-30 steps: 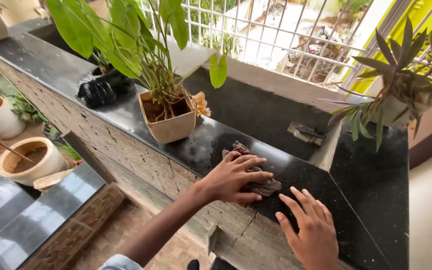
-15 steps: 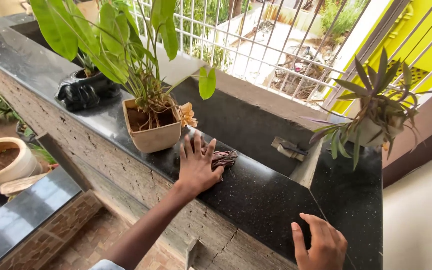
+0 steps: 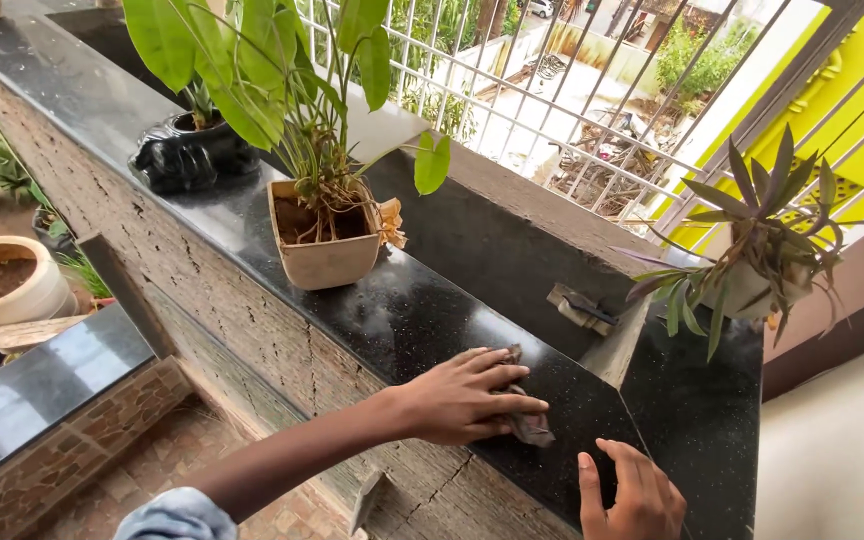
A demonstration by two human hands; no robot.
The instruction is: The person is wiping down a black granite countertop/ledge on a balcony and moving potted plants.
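Black speckled stone ledge (image 3: 422,310), glossy, turns corner at right. On it: beige square pot (image 3: 327,245) with leafy plant; black pot (image 3: 187,155) behind; white pot (image 3: 752,290) with spiky purple-green plant on right wing; dark crumpled cloth (image 3: 527,425) near front edge.
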